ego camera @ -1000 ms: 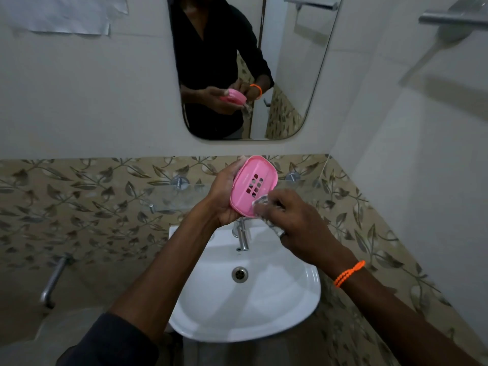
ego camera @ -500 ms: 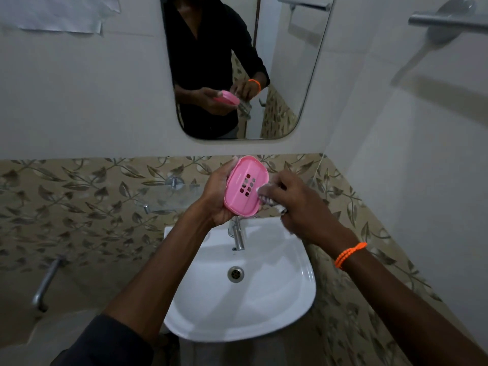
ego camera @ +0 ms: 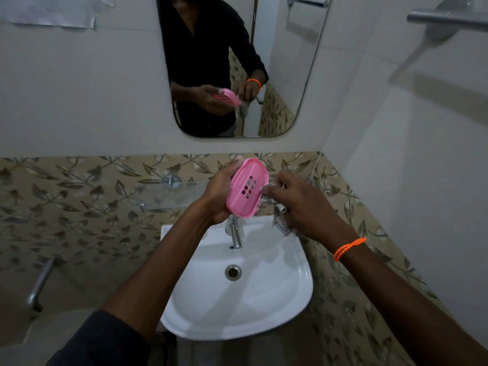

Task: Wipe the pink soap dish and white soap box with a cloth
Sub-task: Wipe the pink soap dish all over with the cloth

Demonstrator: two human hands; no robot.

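Note:
My left hand (ego camera: 217, 194) grips the pink soap dish (ego camera: 247, 190) by its left edge and holds it tilted on edge above the tap, its slotted face turned toward me. My right hand (ego camera: 301, 204) is closed on a small grey-white cloth (ego camera: 280, 219). The cloth touches the dish's right rim and hangs down below my palm. The white soap box is not in view.
A white basin (ego camera: 290, 299) with a chrome tap (ego camera: 235, 236) and a drain (ego camera: 233, 272) sits below my hands. A glass shelf (ego camera: 169, 198) projects from the leaf-patterned tiles at left. A mirror (ego camera: 290, 62) hangs above, a towel rail (ego camera: 446, 18) at top right, a pipe (ego camera: 39, 283) at lower left.
My right hand with the cloth has slid from the lower right of the dish up to its right rim. The dish has turned a little more upright in my left hand.

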